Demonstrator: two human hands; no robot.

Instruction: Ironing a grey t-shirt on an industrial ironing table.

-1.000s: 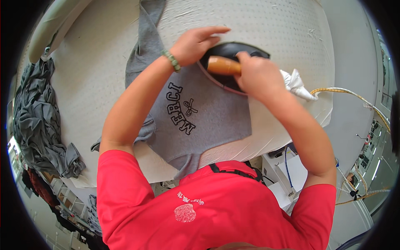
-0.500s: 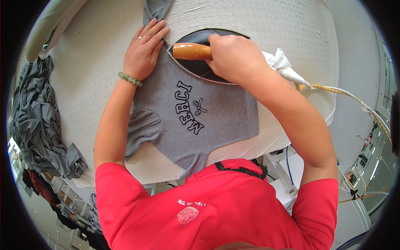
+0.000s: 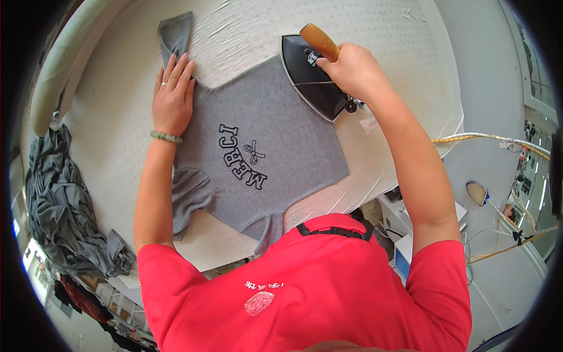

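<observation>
A grey sweatshirt (image 3: pixel 293 146) with dark lettering and a bow outline lies spread on a pale padded ironing table (image 3: pixel 387 53). My left hand (image 3: pixel 175 97) rests flat on its far sleeve near the shoulder, fingers stretched out. That sleeve's cuff points away from me. In my right hand (image 3: pixel 356 69) is the wooden handle of a black steam iron (image 3: pixel 311 76). The iron stands over the garment's right-hand edge, its pointed tip angled toward the near right. My palm and arm hide part of its rear.
A heap of dark grey garments (image 3: pixel 64 199) hangs over the table's left edge, below a pale padded arm (image 3: pixel 56 88). The iron's hose (image 3: pixel 492 137) runs off to the right. At the lower right, white boxes (image 3: pixel 404 217) stand under the table's edge.
The iron has moved right and turned, from the upper body of the sweatshirt to its right edge. My left hand has slid left and nearer, and the sweatshirt has shifted left.
</observation>
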